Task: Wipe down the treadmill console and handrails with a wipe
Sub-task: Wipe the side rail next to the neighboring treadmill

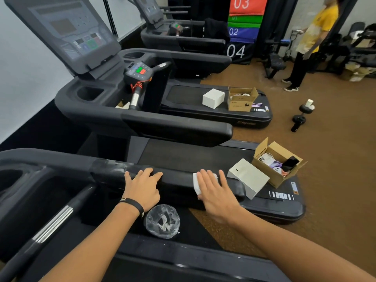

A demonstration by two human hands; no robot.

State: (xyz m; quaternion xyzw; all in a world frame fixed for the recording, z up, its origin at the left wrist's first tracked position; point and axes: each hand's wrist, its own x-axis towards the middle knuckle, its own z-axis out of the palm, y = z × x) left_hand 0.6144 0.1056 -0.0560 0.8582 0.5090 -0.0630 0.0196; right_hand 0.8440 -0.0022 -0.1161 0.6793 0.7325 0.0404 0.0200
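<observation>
Head view: wipe [195, 183] lies on the right handrail [179, 178] near its end, pressed flat under my right hand [215, 192], fingers straight. My left hand [142, 186] rests open on the same rail, steadying. Step: handrail wiping. Next, I judge: slide the wipe along to the rail tip. A lined bin [162, 220] sits below.

we see a brown floor [335, 159], a pale wall [30, 68] on the left, numbered mats [244, 27] stacked at the back — and cardboard boxes [276, 161], a dumbbell [302, 116], chairs [358, 35] beyond.
</observation>
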